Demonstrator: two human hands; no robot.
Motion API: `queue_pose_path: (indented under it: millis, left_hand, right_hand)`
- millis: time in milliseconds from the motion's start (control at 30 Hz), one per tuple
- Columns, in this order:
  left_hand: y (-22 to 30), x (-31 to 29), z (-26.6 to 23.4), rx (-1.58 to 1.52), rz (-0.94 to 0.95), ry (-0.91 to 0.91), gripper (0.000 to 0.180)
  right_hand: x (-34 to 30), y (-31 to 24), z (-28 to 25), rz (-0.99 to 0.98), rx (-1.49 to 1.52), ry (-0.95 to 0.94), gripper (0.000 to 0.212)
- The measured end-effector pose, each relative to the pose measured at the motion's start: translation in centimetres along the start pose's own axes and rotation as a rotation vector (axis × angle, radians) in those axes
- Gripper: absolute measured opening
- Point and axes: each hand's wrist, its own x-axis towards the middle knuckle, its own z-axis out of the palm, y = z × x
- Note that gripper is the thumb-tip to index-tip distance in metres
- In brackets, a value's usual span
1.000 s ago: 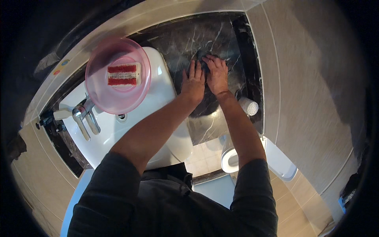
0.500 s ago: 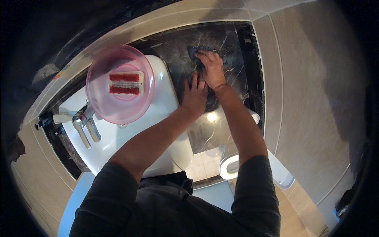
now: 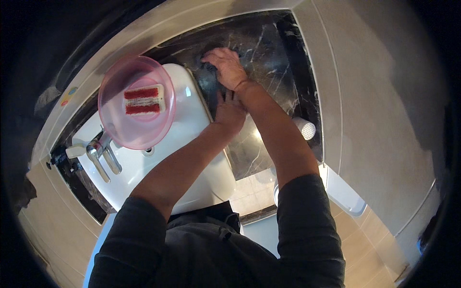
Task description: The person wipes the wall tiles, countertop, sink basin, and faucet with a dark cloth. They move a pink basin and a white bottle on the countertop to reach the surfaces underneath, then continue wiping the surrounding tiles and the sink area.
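Observation:
My right hand [image 3: 226,66] presses a dark cloth [image 3: 208,66] against the dark marble countertop [image 3: 261,62], near its far edge. Most of that cloth is hidden under the curled fingers. Closer to me, my left hand [image 3: 231,113] rests on the same countertop beside the sink, its fingers extended and nothing visible in them. My right wrist passes just above and beside the left fingertips. To the left, a translucent pink basin [image 3: 113,122] sits on the white sink [image 3: 189,103], and a red-and-white bristled brush [image 3: 143,100] lies inside it.
A chrome faucet [image 3: 99,151] rises at the sink's left side. A white textured roll or cup [image 3: 305,128] stands by the countertop's right edge. Tiled walls [image 3: 370,96] border the countertop, and a white toilet [image 3: 345,194] is below at the right.
My right hand has slid left across the countertop with the cloth, toward the sink. The left hand stays on the countertop close to the sink. The view has shifted slightly.

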Motion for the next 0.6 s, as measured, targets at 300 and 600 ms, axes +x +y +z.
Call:
queue_pose_path:
  millis: [300,600]
  left_hand:
    - [0.5,-0.7,0.1,-0.126,0.330,0.243,0.022]
    - [1.2,-3.8,-2.9,0.307,-0.039,0.002,0.033]
  right_hand:
    - [-7.4,2.6,-6.6,0.185,-0.123,0.266,0.060]
    - [-12.5,-2.4,-2.0,0.211,-0.113,0.141,0.051]
